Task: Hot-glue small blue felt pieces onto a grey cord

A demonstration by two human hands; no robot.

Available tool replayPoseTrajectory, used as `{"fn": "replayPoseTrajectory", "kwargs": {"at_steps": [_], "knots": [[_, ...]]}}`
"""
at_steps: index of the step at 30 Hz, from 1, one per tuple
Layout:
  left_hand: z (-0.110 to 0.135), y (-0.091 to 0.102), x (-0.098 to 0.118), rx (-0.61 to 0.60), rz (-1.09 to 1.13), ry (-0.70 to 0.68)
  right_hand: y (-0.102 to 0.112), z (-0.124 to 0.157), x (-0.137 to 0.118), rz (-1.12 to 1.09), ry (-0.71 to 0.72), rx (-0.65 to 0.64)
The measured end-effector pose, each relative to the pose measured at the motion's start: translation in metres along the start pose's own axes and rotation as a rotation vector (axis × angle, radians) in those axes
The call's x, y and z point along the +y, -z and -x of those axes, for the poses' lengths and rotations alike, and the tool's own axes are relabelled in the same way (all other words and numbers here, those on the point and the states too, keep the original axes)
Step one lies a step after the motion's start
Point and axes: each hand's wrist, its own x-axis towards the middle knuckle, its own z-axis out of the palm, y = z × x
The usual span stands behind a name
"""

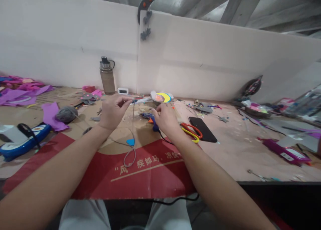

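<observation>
My left hand [114, 111] is raised over the table with thumb and fingers pinched on a grey yarn [133, 123]. The yarn hangs down, loops on the red printed sheet [130, 184], and trails left toward a grey yarn ball [66, 114]. My right hand [165, 118] has its fingers curled; whatever is between them is hidden. Just below its fingers lies a dark blue tool with a black cord [155, 125]. Behind the right hand are a small bowl [157, 98] and a yellow crescent piece [164, 97]. A blue scrap [130, 142] lies beside the hanging yarn.
Scissors with red and yellow handles [192, 133] and a black phone [202, 129] lie right of my right forearm. A bottle [107, 77] stands by the white partition [213, 56]. Purple felt [52, 114] and a blue device [27, 141] lie left; a magenta device [287, 152] lies right.
</observation>
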Motion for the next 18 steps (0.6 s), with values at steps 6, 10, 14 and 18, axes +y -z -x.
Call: {"fn": "replayPoseTrajectory", "kwargs": {"at_steps": [6,10,14,18], "knots": [[0.006,-0.003,0.01,-0.064,-0.056,-0.217,-0.028,0.014,-0.036,-0.942,-0.18,-0.204],[0.007,-0.006,0.012,-0.041,-0.039,-0.124,-0.032,0.018,-0.042,-1.089,-0.229,-0.221],[0.008,-0.01,0.014,-0.03,0.076,0.145,-0.025,0.017,-0.037,-0.83,-0.111,-0.148],[0.008,-0.011,0.02,-0.07,0.193,0.31,-0.023,0.015,-0.035,-0.709,-0.002,-0.084]]}}
